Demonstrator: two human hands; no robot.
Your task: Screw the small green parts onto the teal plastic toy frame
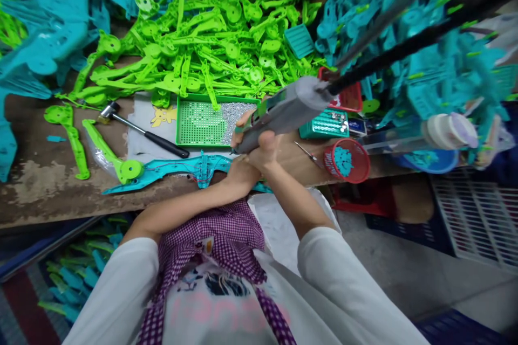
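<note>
My right hand (265,150) is closed around a grey electric screwdriver (285,110), whose tip points down and left. Below it, my left hand (243,173) lies against a long turquoise plastic part (174,166) along the table's near edge; its fingers are hidden behind my right hand and the tool. Thin red wire runs along the turquoise part. A lime-green arm piece with a round end (130,171) rests on its left portion. Behind the screwdriver tip stands a green tray (198,124) with small silver screws (238,113) in its right side.
A black-handled hammer (148,133) lies left of the tray. Lime-green parts (226,27) are heaped behind, with turquoise parts (52,16) at left and more at right. A red cup (358,164) of small turquoise pieces stands right. Dark cords (388,59) run from the screwdriver to the upper right.
</note>
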